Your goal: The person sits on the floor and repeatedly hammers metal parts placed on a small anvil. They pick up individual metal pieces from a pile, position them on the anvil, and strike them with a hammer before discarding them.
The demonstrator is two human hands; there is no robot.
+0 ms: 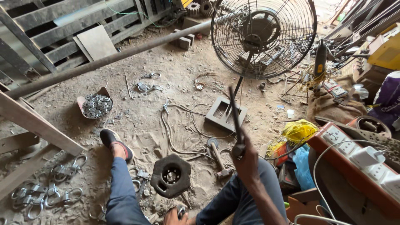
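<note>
I sit on the sandy floor (166, 83) with my legs out in front of me. My right hand (246, 160) is up in the air, and its fingers are closed tight around the handle of a long thin dark tool (236, 121). The tool points up and away from me, toward the stand of a big round fan (263, 37).

My left hand (175, 216) is low, at the bottom edge of the view, between my knees. It is closed on a small shiny metal piece (181, 211). I cannot tell what the piece is.

Just in front of my left hand, a dark metal block (170, 175) with six sides and a round hole in the middle sits on the floor. A hammer (217, 158) lies just to the right of it, near my right leg.

My left foot wears a dark shoe (116, 143). Beyond it, toward the left side of the floor, a bent tray (95, 105) is full of small metal bits. Metal hooks (54, 187) lie in a heap at the near left corner. A long pipe (104, 60) lies across the far side. At my right sits an orange power strip (354, 158) with a white plug in it.
</note>
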